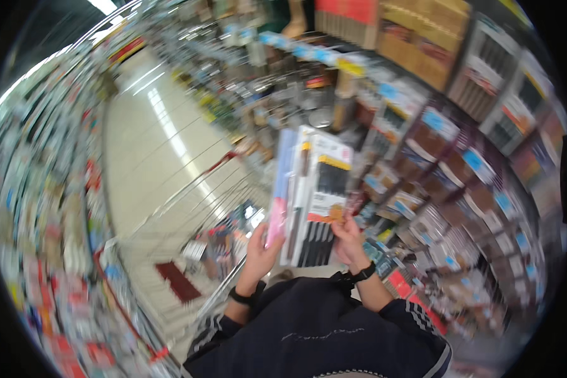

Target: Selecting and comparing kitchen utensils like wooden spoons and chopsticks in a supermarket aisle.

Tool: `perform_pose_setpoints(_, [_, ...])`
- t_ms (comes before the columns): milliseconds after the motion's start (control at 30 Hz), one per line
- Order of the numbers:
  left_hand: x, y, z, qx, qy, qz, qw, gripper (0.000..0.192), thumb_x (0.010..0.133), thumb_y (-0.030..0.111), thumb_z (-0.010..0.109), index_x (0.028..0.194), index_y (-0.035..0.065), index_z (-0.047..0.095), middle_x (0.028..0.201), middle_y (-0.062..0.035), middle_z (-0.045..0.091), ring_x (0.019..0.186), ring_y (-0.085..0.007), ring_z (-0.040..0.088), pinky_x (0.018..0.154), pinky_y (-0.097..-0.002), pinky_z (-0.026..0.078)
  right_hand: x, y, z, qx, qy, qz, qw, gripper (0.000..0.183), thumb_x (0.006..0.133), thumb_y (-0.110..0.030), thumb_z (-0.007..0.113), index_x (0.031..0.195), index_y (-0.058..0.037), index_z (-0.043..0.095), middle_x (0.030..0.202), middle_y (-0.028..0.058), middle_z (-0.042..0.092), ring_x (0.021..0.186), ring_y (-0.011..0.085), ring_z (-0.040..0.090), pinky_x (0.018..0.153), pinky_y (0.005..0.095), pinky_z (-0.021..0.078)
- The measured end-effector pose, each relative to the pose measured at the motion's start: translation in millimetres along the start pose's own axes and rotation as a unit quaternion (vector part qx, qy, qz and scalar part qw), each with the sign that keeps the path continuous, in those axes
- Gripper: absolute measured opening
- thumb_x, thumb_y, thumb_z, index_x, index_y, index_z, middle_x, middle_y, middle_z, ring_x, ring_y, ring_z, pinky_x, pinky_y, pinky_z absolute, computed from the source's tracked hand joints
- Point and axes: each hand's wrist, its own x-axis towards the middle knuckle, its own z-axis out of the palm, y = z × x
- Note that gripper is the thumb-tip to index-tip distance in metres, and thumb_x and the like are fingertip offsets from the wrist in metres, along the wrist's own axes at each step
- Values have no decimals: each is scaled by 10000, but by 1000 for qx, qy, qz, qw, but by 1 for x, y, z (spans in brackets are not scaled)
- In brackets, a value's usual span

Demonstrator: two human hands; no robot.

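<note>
My left hand [263,250] grips the lower left side of a small stack of flat packages. Outermost on that side is a blue-and-pink package [281,189]. Pressed beside it, a narrow white package [298,203] shows mostly its edge. On the right of the stack, facing me, is a white box of what look like black chopsticks [328,203], with a yellow band and an orange strip. My right hand [350,240] holds this box by its lower right edge. The packages stand tilted in front of my chest, and some fingers are hidden behind them.
A wire shopping cart [144,227] with blurred packaged goods [219,245] inside stands to my front left. Shelves with boxed utensils [434,165] and blue price tags rise close on my right. A tiled aisle floor [139,125] runs ahead, with more stocked shelves [42,198] across it.
</note>
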Motion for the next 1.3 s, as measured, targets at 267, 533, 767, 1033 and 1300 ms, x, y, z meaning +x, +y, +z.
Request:
perform_pose_setpoints(267, [-58,40,-78,154,165,3,974,302,889,204,647,1098,-1,576,954,-69,613,873,-97,564,747,-271,473,2,19,4,15,-150,109,982,454,962,-129,486,1377,-28,331,1329,97,476,1206,205,478,1042,355,356])
perform_pose_setpoints(533, [-314,84,-272,535,575,-57,616,264,895,217,625,1094,47,596,905,-131,664,802,-234,636,712,-347,492,-11,53,2,-31,-244,161,956,586,938,-104,524,1441,-8,238,1382,107,431,1248,219,439,1068,348,313])
perform_pose_setpoints(767, [-518,86,-277,567,728,-201,328,484,898,437,558,1195,55,557,972,-215,649,883,-402,623,758,-452,475,-15,58,8,-19,-266,219,939,641,899,-52,557,1439,42,223,1430,126,365,1296,211,378,1084,339,270])
perform_pose_setpoints(1033, [-374,-15,-247,395,668,-43,629,469,932,323,550,1238,-26,491,1170,-149,586,1051,-235,578,881,-387,458,-13,34,-33,-206,-227,174,936,446,894,-37,557,1319,-33,426,1226,53,527,1099,142,514,885,293,444])
perform_pose_setpoints(1300, [-75,-44,-123,249,418,60,872,556,907,343,582,1290,-28,423,1231,-176,526,1108,-261,524,925,-401,419,-32,6,-75,-259,-229,89,934,617,919,-269,620,1391,8,335,1343,52,439,1226,146,395,1046,304,306])
